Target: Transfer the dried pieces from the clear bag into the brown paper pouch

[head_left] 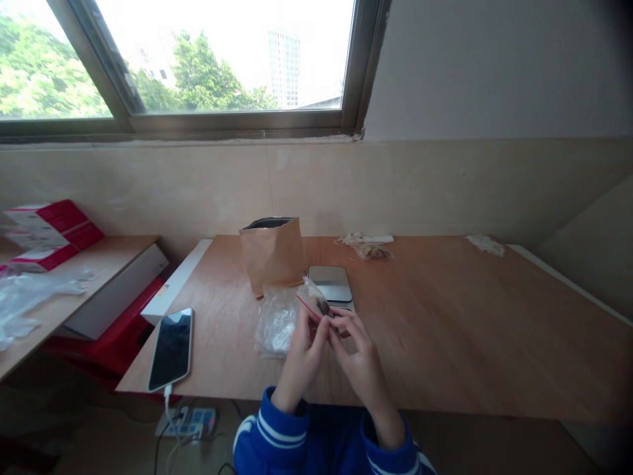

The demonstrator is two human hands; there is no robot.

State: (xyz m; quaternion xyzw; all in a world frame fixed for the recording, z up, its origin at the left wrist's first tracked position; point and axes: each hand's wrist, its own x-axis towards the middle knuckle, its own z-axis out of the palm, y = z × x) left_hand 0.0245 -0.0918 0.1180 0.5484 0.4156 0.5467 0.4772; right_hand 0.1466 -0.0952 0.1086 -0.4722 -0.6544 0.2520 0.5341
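A small clear zip bag (pixel 313 294) with a red seal line is pinched between my two hands, above the table's near middle. Something dark and something pale show inside it; their kind is unclear. My left hand (pixel 305 349) grips the bag's left side. On the right, my right hand (pixel 357 348) has its fingers closed at the seal, and the thumbs nearly meet. Under and left of the bag lies a crumpled clear plastic bag (pixel 277 323). Just beyond my hands sits a flat scale with a silvery plate (pixel 330 280), partly covered by the zip bag.
A brown kraft pouch (pixel 274 254) stands with its top open behind the plastic bag. At left lies a phone (pixel 171 349) on a charging cable. A bag of small items (pixel 373 251) rests near the wall. Red-and-white boxes (pixel 54 231) stack on the side table.
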